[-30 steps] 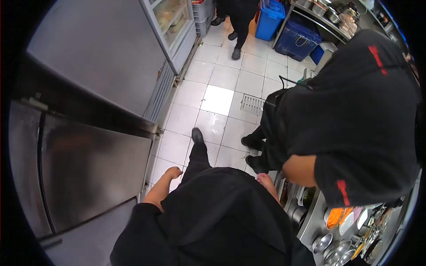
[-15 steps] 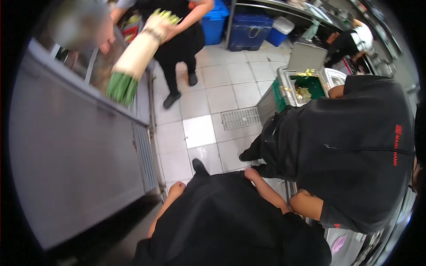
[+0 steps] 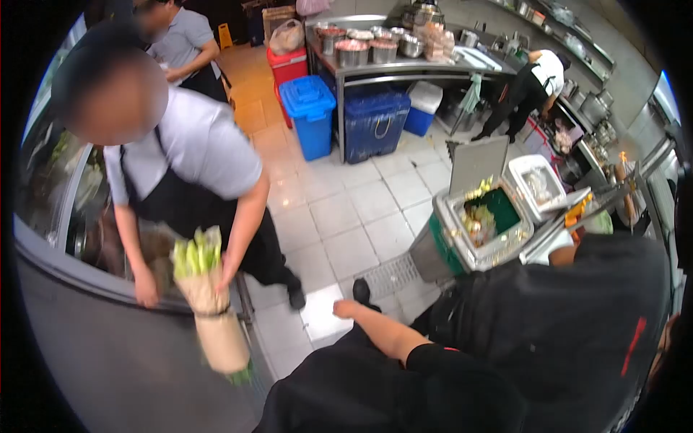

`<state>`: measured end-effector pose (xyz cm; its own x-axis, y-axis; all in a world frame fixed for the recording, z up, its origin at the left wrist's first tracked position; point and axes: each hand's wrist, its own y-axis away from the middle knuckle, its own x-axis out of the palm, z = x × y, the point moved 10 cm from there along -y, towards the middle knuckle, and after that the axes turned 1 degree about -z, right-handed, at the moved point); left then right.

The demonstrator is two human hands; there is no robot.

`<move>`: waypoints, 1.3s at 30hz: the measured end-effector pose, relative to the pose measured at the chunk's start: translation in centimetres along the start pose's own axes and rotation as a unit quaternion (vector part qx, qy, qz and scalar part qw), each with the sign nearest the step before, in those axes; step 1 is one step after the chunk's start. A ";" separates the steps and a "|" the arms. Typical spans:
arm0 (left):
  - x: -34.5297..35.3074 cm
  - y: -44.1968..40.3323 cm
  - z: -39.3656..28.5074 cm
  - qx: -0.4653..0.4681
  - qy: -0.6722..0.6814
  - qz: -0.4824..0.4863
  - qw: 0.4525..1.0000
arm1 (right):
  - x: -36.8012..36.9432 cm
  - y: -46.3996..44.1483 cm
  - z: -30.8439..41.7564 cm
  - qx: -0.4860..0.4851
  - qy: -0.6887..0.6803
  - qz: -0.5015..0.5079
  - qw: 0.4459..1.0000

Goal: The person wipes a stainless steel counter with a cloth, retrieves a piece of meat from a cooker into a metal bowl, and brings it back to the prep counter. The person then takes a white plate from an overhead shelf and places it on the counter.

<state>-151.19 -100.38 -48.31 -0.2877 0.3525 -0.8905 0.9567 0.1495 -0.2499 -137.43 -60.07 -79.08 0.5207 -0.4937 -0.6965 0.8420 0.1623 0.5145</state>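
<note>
Slanting down rightward, the wrapped vegetable bundle [image 3: 219, 339] points pale-green ends [image 3: 196, 256] up by a co-worker [image 3: 198, 141]; the right hand [image 3: 347, 309] curls narrow.

Matt brown paper wraps the green vegetables [image 3: 215, 310]; the 2 lidded bins, blue [image 3: 308, 115] and grey [image 3: 480, 224], look smooth plastic; the table [image 3: 404, 70] is shiny metal.

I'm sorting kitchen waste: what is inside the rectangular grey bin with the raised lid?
The grey bin holds pale green and whitish scraps against a dark green lining. Anything beneath the top scraps is covered, as is the bottom.
</note>
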 end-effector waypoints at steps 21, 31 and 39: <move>29.4 -9.7 -25.8 0.009 -0.112 0.200 0.973 | -46.0 -18.9 -31.8 0.050 -0.039 -0.065 0.996; 56.9 -12.4 -46.9 0.228 -0.141 0.623 0.735 | -63.0 -10.9 -58.2 0.181 -0.101 -0.202 0.957; 71.9 -30.0 -74.8 0.186 -0.064 0.594 0.780 | -67.2 -1.5 -78.4 0.423 -0.435 -0.238 0.758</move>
<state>-203.94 -10.47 -76.37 0.7963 -0.0611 -0.6018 0.4978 -0.4992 0.7093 -162.67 39.83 -72.28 -0.4139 -0.7609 -0.4998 0.3210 -0.6357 0.7020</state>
